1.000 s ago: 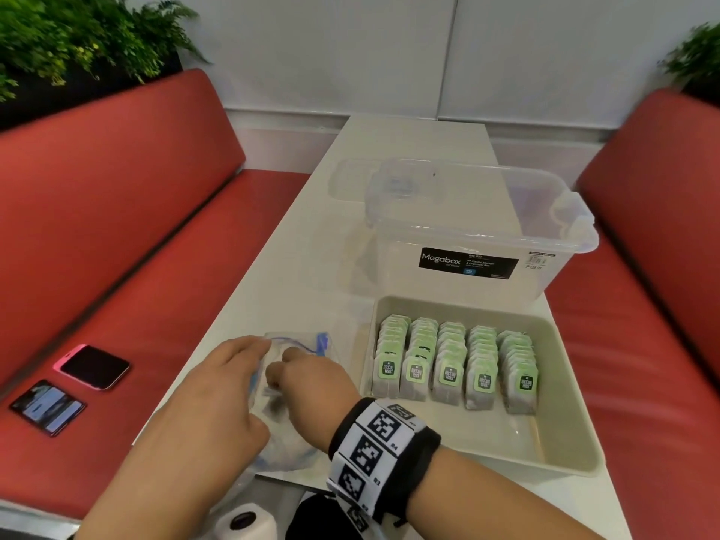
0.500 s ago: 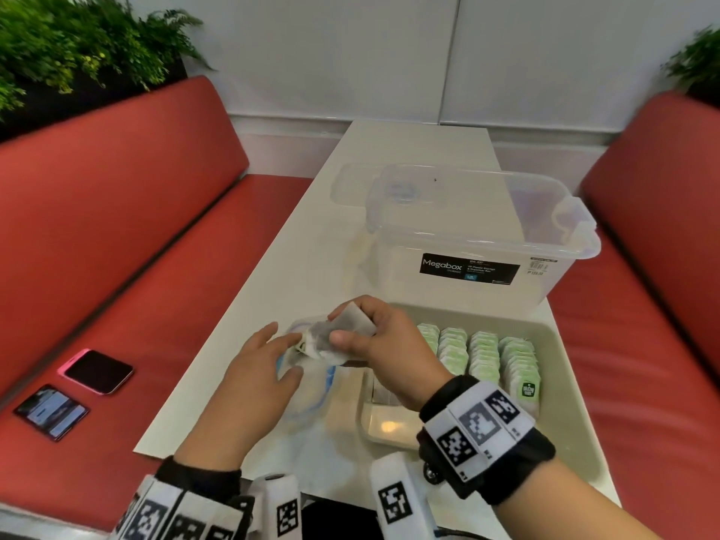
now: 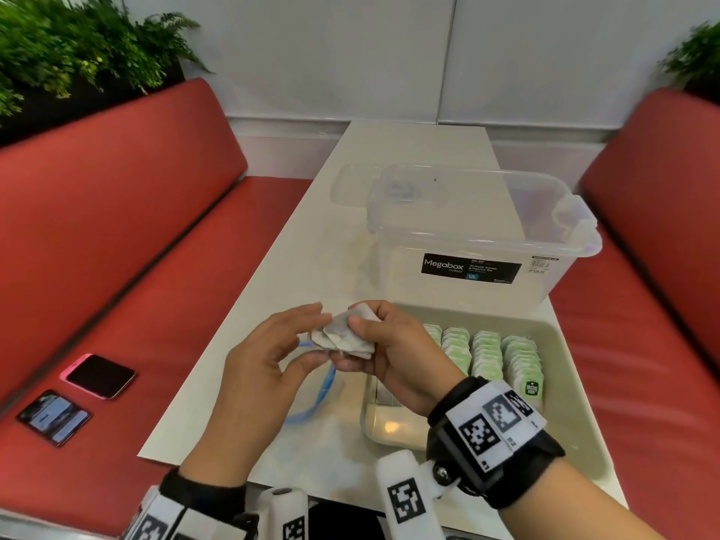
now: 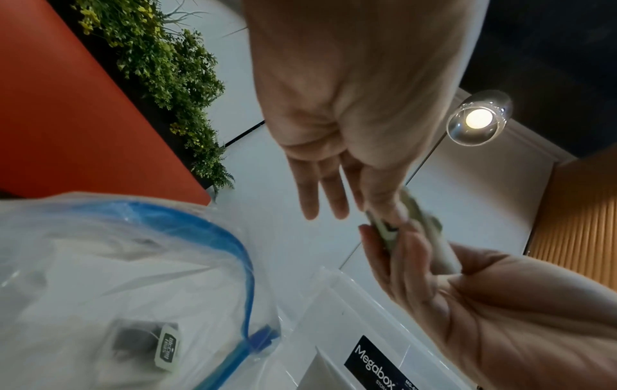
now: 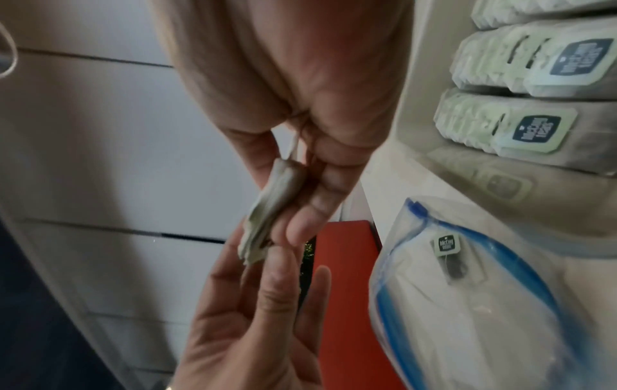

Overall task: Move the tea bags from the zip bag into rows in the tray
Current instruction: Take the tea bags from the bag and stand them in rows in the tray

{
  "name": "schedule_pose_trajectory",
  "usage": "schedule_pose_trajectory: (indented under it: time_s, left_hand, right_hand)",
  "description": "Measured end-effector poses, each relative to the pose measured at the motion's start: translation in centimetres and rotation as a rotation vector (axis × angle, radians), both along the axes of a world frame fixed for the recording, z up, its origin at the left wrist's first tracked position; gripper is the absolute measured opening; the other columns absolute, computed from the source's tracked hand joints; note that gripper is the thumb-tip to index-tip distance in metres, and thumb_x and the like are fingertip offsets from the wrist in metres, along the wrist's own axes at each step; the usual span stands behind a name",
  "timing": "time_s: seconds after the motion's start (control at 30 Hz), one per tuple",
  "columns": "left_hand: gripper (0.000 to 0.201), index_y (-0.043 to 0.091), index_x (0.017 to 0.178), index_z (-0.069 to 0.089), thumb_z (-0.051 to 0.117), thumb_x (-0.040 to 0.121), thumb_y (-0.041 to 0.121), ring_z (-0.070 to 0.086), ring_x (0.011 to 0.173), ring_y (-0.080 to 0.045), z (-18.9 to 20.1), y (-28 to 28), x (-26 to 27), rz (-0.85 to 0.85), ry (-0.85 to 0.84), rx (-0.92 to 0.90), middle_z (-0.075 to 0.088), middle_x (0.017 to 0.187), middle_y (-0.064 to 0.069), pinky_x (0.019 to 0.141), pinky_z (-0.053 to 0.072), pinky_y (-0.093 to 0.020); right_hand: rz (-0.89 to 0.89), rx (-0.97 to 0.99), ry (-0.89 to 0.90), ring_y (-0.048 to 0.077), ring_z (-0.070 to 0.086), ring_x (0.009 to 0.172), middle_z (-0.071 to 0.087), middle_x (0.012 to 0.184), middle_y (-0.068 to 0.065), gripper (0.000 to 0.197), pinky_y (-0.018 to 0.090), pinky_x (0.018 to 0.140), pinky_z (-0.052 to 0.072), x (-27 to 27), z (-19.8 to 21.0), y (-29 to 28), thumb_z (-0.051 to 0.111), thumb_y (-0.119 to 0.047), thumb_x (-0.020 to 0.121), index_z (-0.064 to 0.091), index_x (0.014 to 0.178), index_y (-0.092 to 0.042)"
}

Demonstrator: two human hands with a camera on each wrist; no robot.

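My right hand (image 3: pixel 362 337) grips a small stack of grey tea bags (image 3: pixel 345 337), raised above the table just left of the tray. My left hand (image 3: pixel 307 333) touches the stack's left end with fairly straight fingers. The same stack (image 5: pixel 270 208) shows edge-on in the right wrist view. The clear zip bag (image 3: pixel 311 399) with a blue zip lies open on the table under my hands, and one tea bag (image 4: pixel 147 345) is visible inside it. Several rows of green-tagged tea bags (image 3: pixel 487 352) stand in the beige tray (image 3: pixel 576 434).
A clear Megabox storage box (image 3: pixel 467 243) stands right behind the tray, with its lid (image 3: pixel 350 189) beyond it. Two phones (image 3: pixel 99 376) (image 3: pixel 54 417) lie on the red bench to the left. The tray's near part is bare.
My right hand has come up out of the zip bag holding a stack of tea bags. My left hand has left the bag and risen to touch the stack.
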State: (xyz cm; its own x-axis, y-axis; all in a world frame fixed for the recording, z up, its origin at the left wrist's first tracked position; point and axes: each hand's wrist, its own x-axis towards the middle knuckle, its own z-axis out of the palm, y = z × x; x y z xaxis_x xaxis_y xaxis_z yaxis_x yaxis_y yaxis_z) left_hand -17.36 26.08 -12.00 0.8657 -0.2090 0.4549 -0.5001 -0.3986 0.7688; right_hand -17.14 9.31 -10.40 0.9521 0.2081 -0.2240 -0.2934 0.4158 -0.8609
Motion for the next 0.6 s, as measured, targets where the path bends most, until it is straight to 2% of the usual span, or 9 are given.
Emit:
schedule_pose_trajectory:
  time_s: [0.1,0.2,0.27,0.33,0.37,0.43,0.53,0.6]
  left_hand:
    - [0.043,0.035,0.097,0.068,0.071,0.075,-0.002,0.063,0.102,-0.004,0.4,-0.2,0.0,-0.051,0.019,-0.094,0.068,0.105,0.018,0.082,0.052,-0.017]
    - [0.031,0.032,0.086,0.071,0.070,0.076,0.003,0.066,0.088,-0.002,0.8,-0.6,0.2,-0.067,0.022,-0.093,0.071,0.091,0.018,0.075,0.051,-0.012]
    - [0.035,0.033,0.083,0.069,0.068,0.078,-0.002,0.066,0.078,0.000,1.0,-0.8,0.5,-0.041,0.032,-0.061,0.070,0.083,0.018,0.070,0.049,-0.008]
    - [0.035,0.035,0.083,0.066,0.067,0.080,0.000,0.064,0.075,0.000,1.3,-1.2,0.9,-0.024,0.032,-0.009,0.069,0.081,0.019,0.069,0.047,-0.007]
    - [0.035,0.037,0.083,0.065,0.067,0.081,0.002,0.064,0.074,0.000,1.4,-1.3,1.0,-0.021,0.035,0.012,0.068,0.081,0.020,0.069,0.047,-0.008]
    - [0.035,0.040,0.083,0.063,0.066,0.082,0.005,0.064,0.073,-0.001,1.5,-1.8,1.4,-0.023,0.069,0.033,0.068,0.081,0.020,0.069,0.051,-0.013]
    - [0.034,0.042,0.086,0.062,0.065,0.084,0.009,0.066,0.074,-0.005,1.5,-2.8,1.6,-0.043,0.127,0.029,0.068,0.083,0.018,0.072,0.056,-0.025]
    - [0.031,0.039,0.088,0.064,0.065,0.084,0.009,0.066,0.073,-0.008,1.5,-3.8,1.5,-0.066,0.161,-0.006,0.069,0.083,0.015,0.073,0.058,-0.033]
  right_hand:
    - [0.088,-0.002,0.006,0.016,0.058,0.053,0.061,0.077,0.012,0.009,0.022,0.052,0.051,-0.3,0.5,-0.2,0.043,-0.007,0.097,0.050,0.092,-0.005]
    - [0.116,-0.030,0.034,0.014,0.058,0.050,0.063,0.070,0.008,0.012,0.023,0.052,0.051,-0.7,0.6,-0.1,0.043,-0.011,0.097,0.049,0.087,-0.009]
    - [0.081,-0.140,0.034,0.015,0.060,0.061,0.064,0.080,0.005,0.011,0.028,0.063,0.052,-0.9,0.5,-0.2,0.046,-0.021,0.097,0.050,0.095,-0.011]
    - [-0.008,-0.377,-0.070,0.012,0.060,0.080,0.063,0.099,0.002,0.021,0.032,0.079,0.051,-1.1,0.1,-0.8,0.049,-0.032,0.095,0.055,0.108,-0.017]
    - [-0.048,-0.466,-0.150,0.009,0.059,0.086,0.063,0.102,-0.001,0.023,0.031,0.083,0.049,-1.2,0.1,-1.2,0.050,-0.034,0.094,0.059,0.108,-0.019]
    - [-0.060,-0.537,-0.269,0.004,0.059,0.085,0.067,0.095,-0.004,0.018,0.026,0.083,0.047,-1.4,0.4,-1.8,0.056,-0.029,0.092,0.068,0.099,-0.018]
    - [-0.075,-0.603,-0.312,0.007,0.063,0.084,0.072,0.093,0.003,0.013,0.028,0.085,0.050,-1.7,0.3,-2.6,0.062,-0.014,0.089,0.072,0.095,-0.019]
    - [-0.151,-0.647,-0.320,0.005,0.064,0.078,0.073,0.088,0.003,0.014,0.024,0.075,0.053,-1.8,0.1,-3.3,0.065,-0.011,0.086,0.073,0.091,-0.021]
